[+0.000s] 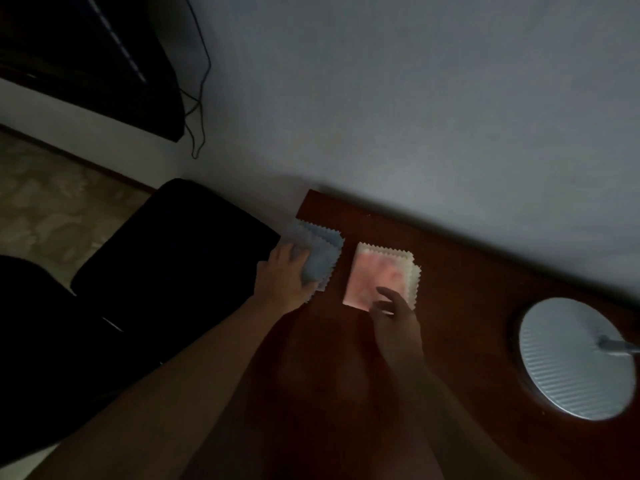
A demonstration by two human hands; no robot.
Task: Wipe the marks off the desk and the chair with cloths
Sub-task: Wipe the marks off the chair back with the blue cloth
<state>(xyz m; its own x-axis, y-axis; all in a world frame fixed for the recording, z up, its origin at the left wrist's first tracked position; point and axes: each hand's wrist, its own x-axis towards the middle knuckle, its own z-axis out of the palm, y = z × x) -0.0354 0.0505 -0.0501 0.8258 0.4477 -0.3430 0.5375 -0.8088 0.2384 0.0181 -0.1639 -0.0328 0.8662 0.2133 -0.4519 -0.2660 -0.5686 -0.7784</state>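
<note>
dim room, brown desk, grey wall

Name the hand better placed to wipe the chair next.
Left. The left hand already grips the blue cloth at the desk edge beside the black chair; the right hand is farther away.

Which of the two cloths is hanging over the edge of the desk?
The blue cloth, gripped by the left hand, overhangs the desk's left edge; the pink-and-cream cloth lies wholly on it.
</note>
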